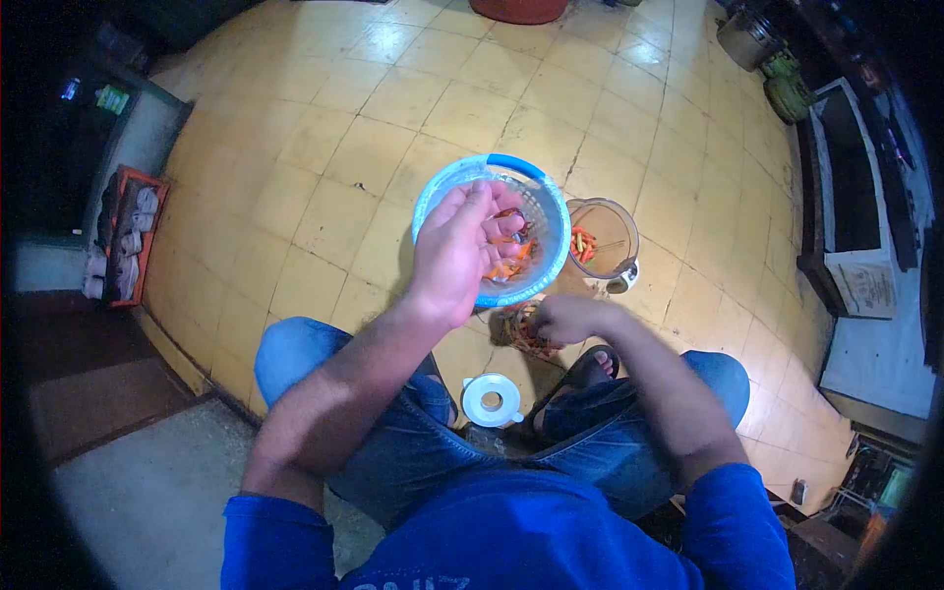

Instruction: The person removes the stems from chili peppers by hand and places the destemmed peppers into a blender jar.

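My left hand (454, 241) is over a blue plastic basket (557, 261), palm turned sideways and fingers loosely curled. What the curled fingers hold, if anything, I cannot make out. Orange and red pieces that look like chili peppers (511, 264) lie inside the basket, partly hidden by the hand. My right hand (575, 320) reaches down to a small pile of brownish-orange scraps (526, 332) on the floor, its fingers bunched at the edge of the pile. Beside the basket stands a clear jug (629, 231) with red, orange and yellowish pieces at the bottom.
A white ring-shaped lid (490, 400) lies between my feet. Shoes sit on an orange rack (138, 236) at left. On the right are a white cabinet (865, 280), a green gas cylinder (790, 93) and a metal pot (747, 39). A reddish tub (519, 8) stands at the far end.
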Demonstrator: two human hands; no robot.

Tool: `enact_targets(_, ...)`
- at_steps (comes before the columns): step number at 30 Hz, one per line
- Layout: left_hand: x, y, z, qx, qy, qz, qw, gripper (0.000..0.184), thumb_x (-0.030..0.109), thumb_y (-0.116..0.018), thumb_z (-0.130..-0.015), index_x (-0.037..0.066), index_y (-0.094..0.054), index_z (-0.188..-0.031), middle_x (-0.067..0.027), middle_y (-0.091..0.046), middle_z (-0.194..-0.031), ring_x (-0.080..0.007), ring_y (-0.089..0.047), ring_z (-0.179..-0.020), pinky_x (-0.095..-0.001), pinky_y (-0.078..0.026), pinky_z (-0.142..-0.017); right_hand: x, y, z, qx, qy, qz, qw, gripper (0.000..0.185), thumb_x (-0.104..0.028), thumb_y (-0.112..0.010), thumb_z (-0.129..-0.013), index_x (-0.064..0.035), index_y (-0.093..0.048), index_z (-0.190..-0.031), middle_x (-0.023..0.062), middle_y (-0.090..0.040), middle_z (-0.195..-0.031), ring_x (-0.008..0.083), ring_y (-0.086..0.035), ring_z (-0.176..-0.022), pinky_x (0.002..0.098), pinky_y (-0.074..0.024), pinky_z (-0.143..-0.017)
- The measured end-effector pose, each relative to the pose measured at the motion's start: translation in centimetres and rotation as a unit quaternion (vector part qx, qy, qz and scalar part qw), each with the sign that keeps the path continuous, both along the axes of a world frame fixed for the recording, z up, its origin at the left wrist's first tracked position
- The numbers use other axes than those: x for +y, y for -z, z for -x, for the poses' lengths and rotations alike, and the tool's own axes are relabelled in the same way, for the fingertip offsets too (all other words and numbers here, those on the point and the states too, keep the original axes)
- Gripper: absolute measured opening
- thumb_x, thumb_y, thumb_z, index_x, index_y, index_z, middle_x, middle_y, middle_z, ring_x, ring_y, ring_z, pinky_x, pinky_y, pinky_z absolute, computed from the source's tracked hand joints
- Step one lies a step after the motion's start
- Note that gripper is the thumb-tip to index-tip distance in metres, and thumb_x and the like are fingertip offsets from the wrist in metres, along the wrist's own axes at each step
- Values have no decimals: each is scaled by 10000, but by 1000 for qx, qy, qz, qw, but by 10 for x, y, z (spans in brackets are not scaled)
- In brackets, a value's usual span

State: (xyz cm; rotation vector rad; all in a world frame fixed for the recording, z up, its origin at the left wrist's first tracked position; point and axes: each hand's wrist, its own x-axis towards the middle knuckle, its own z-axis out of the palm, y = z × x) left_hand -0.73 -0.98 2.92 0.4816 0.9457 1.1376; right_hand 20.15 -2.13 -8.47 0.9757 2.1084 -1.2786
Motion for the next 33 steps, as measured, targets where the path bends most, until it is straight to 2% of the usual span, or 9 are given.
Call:
enact_targets(1,2,-2,2,2,-5,-10,1000,277,307,-441,-1032,74,-521,-1157,-95,-616,-1099,-181,-615,-935,-340,-516,-772,-15,33,9,-64,-19,9,998,188,-222,-619,-793,-62,-705,-843,170,-697,-840,324,-671,-805,433,-521,-762)
enact_targets(2,4,-3,3,2,-7,-14,1000,277,307,-441,-1032,74,-521,-1157,-95,-616,-1099,-181,-615,-935,-340,-516,-772,-33,95,1,62,-137,-138,979,179,-214,-634,-781,-55,-692,-839,177,-699,-884,285,-677,-860,444,-519,-785)
enact_targets(5,2,-3,9,26,-22,-19,999,287,315,-449,-1029,70,-518,-1162,-94,-613,-1100,-175,-611,-922,-335,-512,-762,-69,114,5,-49,-140,-140,979,238,-237,-615,-822,-66,-674,-976,180,-680,-984,298,-646,-966,484,-511,-809)
enact_targets(7,5,-3,14,24,-25,-21,999,304,328,-447,-1029,68,-517,-1171,-95,-616,-1095,-169,-608,-913,-328,-506,-757,-91,162,-3,-33,27,-441,897,348,-283,-555,-879,-83,-616,-1158,165,-645,-1076,323,-600,-1042,496,-507,-773)
enact_targets(10,4,-12,21,20,-25,-20,999,313,333,-447,-1029,67,-516,-1178,-93,-619,-1088,-165,-606,-909,-327,-500,-759,-89,150,9,-154,-17,-305,940,376,-310,-493,-914,-105,-576,-1219,164,-617,-1123,340,-564,-1082,467,-499,-720)
enact_targets(15,8,-13,24,4,-31,-40,999,330,348,-454,-1024,63,-517,-1177,-94,-619,-1085,-166,-602,-919,-326,-495,-771,-85,150,8,-171,-39,-324,930,350,-290,-484,-908,-73,-595,-1160,159,-658,-1058,310,-636,-964,448,-507,-721)
enact_targets(20,8,-14,25,20,-32,-44,998,328,351,-440,-1026,66,-520,-1169,-94,-615,-1084,-164,-602,-913,-333,-500,-772,-78,159,5,-89,18,-185,978,350,-242,-463,-909,-50,-584,-1177,223,-644,-1101,334,-672,-953,500,-542,-806)
enact_targets(30,12,-7,21,25,-40,-39,998,331,348,-419,-1034,63,-524,-1166,-89,-611,-1061,-151,-600,-893,-326,-509,-751,-87,154,12,-87,74,-219,969,359,-232,-439,-928,-27,-565,-1193,273,-586,-1179,407,-610,-1062,517,-531,-837)
enact_targets(33,14,-5,20,26,-46,-38,998,332,348,-415,-1035,64,-526,-1165,-90,-611,-1054,-151,-602,-894,-328,-513,-744,-78,156,9,14,127,-257,958,361,-226,-458,-917,-21,-560,-1196,285,-596,-1129,425,-618,-1038,526,-537,-823)
